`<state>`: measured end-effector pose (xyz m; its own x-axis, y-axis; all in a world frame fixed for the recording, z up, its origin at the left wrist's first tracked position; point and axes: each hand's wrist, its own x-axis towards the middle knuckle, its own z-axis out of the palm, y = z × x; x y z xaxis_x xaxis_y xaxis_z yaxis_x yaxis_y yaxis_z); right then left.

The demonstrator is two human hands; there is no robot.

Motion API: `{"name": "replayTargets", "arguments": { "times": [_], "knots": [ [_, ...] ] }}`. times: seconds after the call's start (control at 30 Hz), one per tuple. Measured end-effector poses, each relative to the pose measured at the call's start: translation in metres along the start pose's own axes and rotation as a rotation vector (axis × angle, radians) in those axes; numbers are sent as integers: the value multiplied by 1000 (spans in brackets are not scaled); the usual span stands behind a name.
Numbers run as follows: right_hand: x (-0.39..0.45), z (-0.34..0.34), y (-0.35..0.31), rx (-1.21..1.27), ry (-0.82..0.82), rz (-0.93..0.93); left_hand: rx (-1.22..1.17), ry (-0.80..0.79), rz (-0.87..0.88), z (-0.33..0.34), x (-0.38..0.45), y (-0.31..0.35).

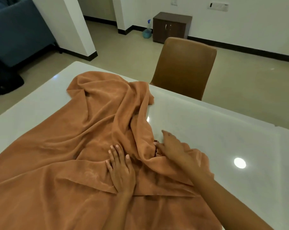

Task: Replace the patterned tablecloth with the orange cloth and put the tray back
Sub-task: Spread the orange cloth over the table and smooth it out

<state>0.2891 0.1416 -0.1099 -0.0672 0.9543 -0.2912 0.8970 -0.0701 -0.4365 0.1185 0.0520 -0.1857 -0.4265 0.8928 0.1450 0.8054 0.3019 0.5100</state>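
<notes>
While the left hand (119, 170) is pressing spread fingers flat on the rumpled orange cloth (84, 130), the right hand (172, 146) is pinching a near fold.

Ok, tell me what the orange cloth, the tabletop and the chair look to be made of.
Orange cloth: soft, matte, fleecy fabric, judging by its nap and loose folds.
Tabletop: hard, glossy white, perhaps stone or glass; it mirrors ceiling lights.
Chair: smooth tan back, probably leather or leatherette, with a dull sheen.

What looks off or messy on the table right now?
The orange cloth lies bunched in folds, leaving the white table bare on the right. The left hand presses it flat; the right hand touches its rumpled edge. No tray in view.
</notes>
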Motion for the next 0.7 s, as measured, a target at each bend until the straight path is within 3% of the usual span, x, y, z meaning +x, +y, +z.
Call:
{"name": "replayTargets", "arguments": {
  "times": [0.1,0.27,0.43,0.57,0.63,0.7],
  "knots": [
    [-12,27,-6,117,63,-41,61,-42,7,1,4,-1],
    [-21,27,-3,502,160,52,89,-78,8,-2,5,-1],
    [0,-46,35,609,618,243,135,-128,10,-4,9,-6],
    [-13,-104,100,520,1069,469,172,-160,29,-2,11,-7],
    [-35,-96,118,405,1072,494,159,-157,48,-3,11,-5],
    [-72,-57,121,267,872,387,111,-133,84,-6,8,-2]
  ]
}}
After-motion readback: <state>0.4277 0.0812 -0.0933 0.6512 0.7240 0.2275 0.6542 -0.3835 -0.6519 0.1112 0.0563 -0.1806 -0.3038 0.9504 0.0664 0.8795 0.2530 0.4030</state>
